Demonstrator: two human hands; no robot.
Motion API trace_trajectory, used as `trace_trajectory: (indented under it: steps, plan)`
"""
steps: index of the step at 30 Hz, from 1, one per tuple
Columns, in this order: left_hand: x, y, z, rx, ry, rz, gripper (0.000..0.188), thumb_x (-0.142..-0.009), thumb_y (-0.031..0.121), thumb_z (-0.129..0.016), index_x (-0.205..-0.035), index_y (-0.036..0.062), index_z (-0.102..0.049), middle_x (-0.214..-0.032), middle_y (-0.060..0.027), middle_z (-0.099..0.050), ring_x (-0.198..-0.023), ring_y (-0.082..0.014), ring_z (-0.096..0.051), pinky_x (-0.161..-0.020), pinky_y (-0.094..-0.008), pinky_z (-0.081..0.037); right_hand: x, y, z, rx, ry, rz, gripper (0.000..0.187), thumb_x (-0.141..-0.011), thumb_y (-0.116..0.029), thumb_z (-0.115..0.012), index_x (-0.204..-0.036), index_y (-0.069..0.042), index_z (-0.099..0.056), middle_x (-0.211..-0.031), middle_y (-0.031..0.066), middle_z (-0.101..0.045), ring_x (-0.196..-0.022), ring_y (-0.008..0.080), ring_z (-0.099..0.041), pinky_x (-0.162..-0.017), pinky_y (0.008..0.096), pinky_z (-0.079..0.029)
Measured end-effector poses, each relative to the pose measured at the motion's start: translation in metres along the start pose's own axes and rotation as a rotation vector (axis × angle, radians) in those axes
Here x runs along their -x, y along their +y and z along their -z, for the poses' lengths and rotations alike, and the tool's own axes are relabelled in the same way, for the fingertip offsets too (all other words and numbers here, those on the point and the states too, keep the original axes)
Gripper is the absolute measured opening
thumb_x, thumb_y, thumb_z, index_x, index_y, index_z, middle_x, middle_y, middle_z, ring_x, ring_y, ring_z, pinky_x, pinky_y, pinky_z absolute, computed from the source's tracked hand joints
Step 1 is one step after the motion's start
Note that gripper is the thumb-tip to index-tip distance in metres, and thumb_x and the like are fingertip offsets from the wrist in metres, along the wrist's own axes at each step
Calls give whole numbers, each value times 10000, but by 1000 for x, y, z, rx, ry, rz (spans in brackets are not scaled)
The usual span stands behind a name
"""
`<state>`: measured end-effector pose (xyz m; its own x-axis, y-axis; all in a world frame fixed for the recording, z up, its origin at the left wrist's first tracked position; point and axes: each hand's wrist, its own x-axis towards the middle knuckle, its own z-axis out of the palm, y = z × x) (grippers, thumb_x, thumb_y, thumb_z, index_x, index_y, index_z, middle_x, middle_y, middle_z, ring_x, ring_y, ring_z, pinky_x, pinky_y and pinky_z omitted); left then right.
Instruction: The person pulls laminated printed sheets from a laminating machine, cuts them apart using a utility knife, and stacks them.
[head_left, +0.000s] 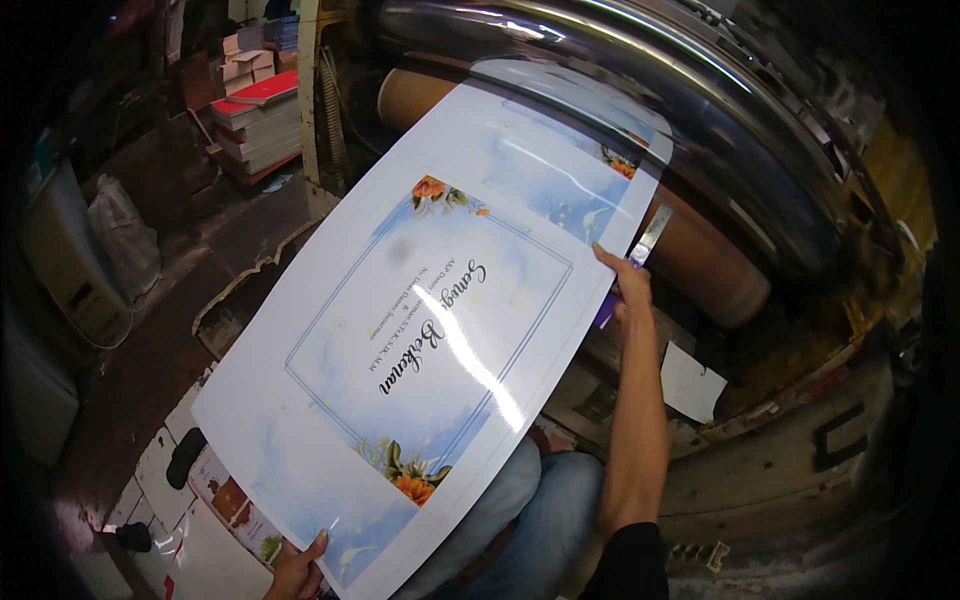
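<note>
A large glossy printed sheet (260,380), white with pale blue panels, orange flowers and dark lettering, slopes from a shiny metal roller (560,40) down toward me. My left hand (297,568) pinches its near lower corner, thumb on top and the other fingers mostly hidden underneath. At the sheet's right edge, my right hand (632,285) is closed round a box cutter with a purple handle (606,309) and a silver blade (655,232) pointing up toward the roller. That hand's outstretched finger or thumb touches the sheet's edge.
Below the metal roller runs a brown roller (735,290). A small white card (692,384) lies right of my forearm. Stacked red-topped paper blocks (258,125) stand at the back left, near a clear plastic bag (122,222). My jeans-covered legs (540,520) are beneath the sheet.
</note>
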<state>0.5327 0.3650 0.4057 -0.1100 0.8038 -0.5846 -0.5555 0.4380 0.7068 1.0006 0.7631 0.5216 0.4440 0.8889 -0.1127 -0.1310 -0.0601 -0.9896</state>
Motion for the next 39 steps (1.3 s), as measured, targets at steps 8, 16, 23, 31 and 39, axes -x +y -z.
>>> trace_trajectory:
  steps: [8, 16, 23, 31, 39]
  plan:
    - [-34, -76, 387, -125, -56, -6, 590, -859, 18, -678, -1351, 4, -352, -1187, -135, -542, -1129, -265, -545, -962, -419, -494, 235, 236, -48, 75, -23, -23, 371, -725, -137, -807, -1015, 9, -626, -956, 120, -713, -786, 204, -722, -519, 250, -422]
    - [-107, -142, 532, -210, 76, -49, 501, -849, 21, -698, -1283, 0, -450, -1126, -129, -580, -1088, -235, -569, -933, -387, -512, 358, 228, -73, 167, -193, 34, 364, -749, -147, -791, -1027, 27, -633, -871, 132, -710, -671, 144, -697, -420, 193, -369]
    - [-211, -185, 516, -212, 178, -83, 386, -827, 62, -744, -1146, -22, -544, -973, -111, -650, -768, -216, -645, -615, -361, -559, 407, 208, -88, 270, -198, 79, 400, -761, -284, -795, -994, 8, -653, -794, 108, -705, -637, 111, -669, -490, 204, -392]
    - [-214, -219, 466, -871, 762, -559, 761, -668, 151, -880, -1258, -36, -438, -973, -197, -663, -774, -313, -661, -677, -422, -559, 420, 185, -93, 286, -226, 52, 349, -759, -310, -799, -908, -25, -660, -718, 64, -679, -579, 92, -631, -469, 181, -356]
    - [-198, -269, 344, -1548, 365, -44, 1519, -447, 150, -928, -1460, 34, 198, -1506, -267, 199, -1402, -481, 107, -1117, -600, -211, 428, 185, -62, 93, -253, 48, 221, -831, -125, -744, -892, 68, -655, -716, 143, -677, -573, 161, -649, -530, 272, -548]
